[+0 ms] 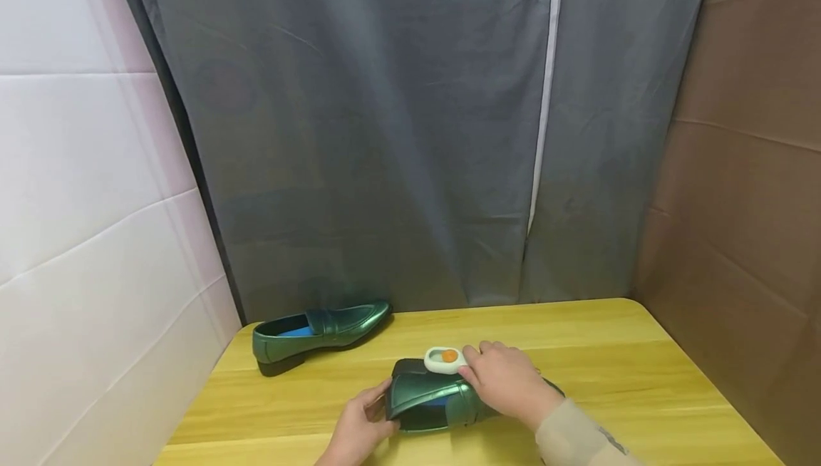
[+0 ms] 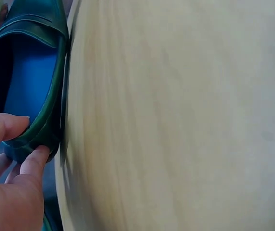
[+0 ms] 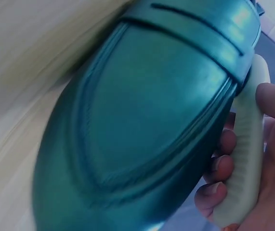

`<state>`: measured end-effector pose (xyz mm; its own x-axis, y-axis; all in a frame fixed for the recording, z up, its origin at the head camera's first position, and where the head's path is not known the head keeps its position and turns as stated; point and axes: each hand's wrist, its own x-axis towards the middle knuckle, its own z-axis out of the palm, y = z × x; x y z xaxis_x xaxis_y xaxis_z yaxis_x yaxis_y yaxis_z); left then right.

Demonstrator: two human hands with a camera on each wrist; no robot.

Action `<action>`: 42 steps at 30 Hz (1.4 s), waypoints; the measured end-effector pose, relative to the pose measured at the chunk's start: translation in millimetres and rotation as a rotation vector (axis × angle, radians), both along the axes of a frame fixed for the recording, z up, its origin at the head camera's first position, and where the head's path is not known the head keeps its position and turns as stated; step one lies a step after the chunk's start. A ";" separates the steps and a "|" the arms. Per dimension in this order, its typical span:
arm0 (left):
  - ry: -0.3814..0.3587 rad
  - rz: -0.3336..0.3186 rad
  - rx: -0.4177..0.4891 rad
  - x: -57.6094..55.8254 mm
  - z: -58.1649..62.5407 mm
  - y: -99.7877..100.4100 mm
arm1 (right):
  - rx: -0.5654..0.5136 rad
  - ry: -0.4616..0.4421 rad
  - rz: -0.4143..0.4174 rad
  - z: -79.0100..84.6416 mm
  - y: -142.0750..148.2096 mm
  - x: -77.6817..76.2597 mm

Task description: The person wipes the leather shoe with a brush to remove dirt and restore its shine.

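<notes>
A shiny green loafer [image 1: 420, 389] with a blue insole [image 2: 30, 77] lies tilted on its side, its opening towards me. My left hand [image 1: 359, 423] pinches its heel, the thumb inside the rim and the fingers outside. A pale green scrub brush [image 3: 245, 159] with an orange button [image 1: 450, 356] is in my right hand [image 1: 509, 382], thumb on one side and curled fingers on the other. It lies along the shoe's far side, near the sole; its working face is hidden. My right forearm and hand cover much of the toe in the head view.
The matching green loafer [image 1: 327, 334] stands upright at the table's back left. Beneath everything is a yellow wood-grain table [image 1: 609, 359]. A grey curtain [image 1: 385, 131] hangs behind it, with a white panel [image 1: 96, 238] left and a brown one [image 1: 737, 202] right.
</notes>
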<state>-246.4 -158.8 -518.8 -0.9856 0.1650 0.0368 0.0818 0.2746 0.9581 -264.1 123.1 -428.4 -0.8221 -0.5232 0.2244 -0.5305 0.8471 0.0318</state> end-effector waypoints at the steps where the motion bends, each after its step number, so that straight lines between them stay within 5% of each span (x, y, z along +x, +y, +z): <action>1: -0.001 0.000 0.002 -0.2 0.3 -0.4 | -0.018 -0.003 -0.003 -0.4 4.3 0.0; 18: -0.008 -0.019 0.012 -0.9 12.1 -2.2 | -0.189 -0.190 -0.118 5.5 80.1 13.5; 42: -0.051 -0.012 0.007 -7.0 13.5 -1.9 | -0.214 -0.102 -0.241 -15.7 126.3 31.8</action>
<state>-253.3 -160.7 -505.4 -0.9842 0.1764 -0.0121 0.0360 0.2670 0.9630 -232.3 249.3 -444.2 -0.9402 -0.2615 0.2182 -0.3058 0.9302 -0.2030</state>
